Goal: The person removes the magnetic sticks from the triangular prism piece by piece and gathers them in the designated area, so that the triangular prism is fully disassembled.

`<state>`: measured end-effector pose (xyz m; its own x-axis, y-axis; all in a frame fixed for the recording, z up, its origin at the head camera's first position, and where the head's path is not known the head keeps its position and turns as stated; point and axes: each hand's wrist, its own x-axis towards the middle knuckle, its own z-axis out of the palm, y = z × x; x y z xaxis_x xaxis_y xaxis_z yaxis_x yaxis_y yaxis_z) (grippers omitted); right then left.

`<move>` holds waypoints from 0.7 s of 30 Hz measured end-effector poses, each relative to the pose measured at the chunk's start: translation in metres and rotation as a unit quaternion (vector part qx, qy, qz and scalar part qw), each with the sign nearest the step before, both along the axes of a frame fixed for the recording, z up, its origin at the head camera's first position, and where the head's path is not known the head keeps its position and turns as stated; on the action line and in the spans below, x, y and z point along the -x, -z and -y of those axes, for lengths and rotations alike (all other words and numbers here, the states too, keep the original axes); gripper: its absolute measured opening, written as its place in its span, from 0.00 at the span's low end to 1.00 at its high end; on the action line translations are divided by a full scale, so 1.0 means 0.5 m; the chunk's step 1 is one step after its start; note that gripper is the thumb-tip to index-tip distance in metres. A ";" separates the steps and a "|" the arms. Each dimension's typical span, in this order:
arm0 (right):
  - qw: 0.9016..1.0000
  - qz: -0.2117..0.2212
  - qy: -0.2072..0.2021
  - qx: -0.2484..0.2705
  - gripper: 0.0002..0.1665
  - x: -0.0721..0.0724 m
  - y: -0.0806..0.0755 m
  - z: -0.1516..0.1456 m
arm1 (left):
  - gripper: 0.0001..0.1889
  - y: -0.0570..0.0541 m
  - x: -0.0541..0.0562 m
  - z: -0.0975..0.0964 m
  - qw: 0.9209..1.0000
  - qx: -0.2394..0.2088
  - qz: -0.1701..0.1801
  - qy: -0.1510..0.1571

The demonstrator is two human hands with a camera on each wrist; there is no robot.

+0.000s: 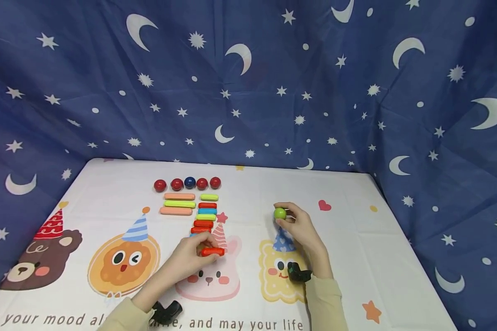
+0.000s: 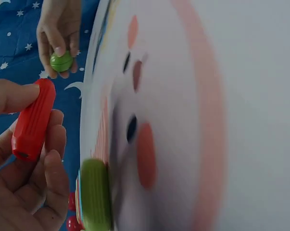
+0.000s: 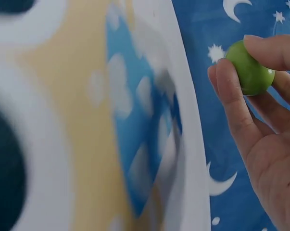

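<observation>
My left hand (image 1: 196, 255) pinches a short red ridged stick (image 1: 213, 251) between thumb and fingers, over the printed rabbit. In the left wrist view the red stick (image 2: 34, 120) is held above the tabletop, with a green stick (image 2: 95, 195) lying below. A column of short sticks in red, blue and yellow-green, such as a red one (image 1: 203, 224), runs away from this hand, which covers its near end. My right hand (image 1: 300, 230) grips a green ball (image 1: 280, 213) near the printed biscuit's hat. In the right wrist view, thumb and fingers surround the ball (image 3: 250, 68).
Behind the sticks stands a row of red balls (image 1: 176, 184) with one blue ball (image 1: 189, 182) among them. Longer orange sticks (image 1: 179, 196) and a yellow-green one (image 1: 180, 203) lie left of the column. Blue star-patterned cloth (image 1: 248, 92) borders the white printed tablecloth (image 1: 348, 257).
</observation>
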<state>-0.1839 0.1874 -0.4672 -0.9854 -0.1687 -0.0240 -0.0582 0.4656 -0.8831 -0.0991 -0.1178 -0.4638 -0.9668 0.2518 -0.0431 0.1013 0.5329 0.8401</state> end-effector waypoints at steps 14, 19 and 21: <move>0.997 -0.018 -0.067 0.035 0.27 0.086 -0.040 0.109 | 0.11 0.003 -0.014 0.082 0.975 0.181 -0.100 0.081; 0.998 -0.039 -0.057 0.003 0.27 0.125 -0.035 0.158 | 0.08 0.004 -0.008 0.086 0.953 0.231 -0.141 0.135; 0.998 -0.044 -0.054 -0.009 0.27 0.137 -0.035 0.179 | 0.07 0.006 -0.008 0.087 0.945 0.243 -0.154 0.155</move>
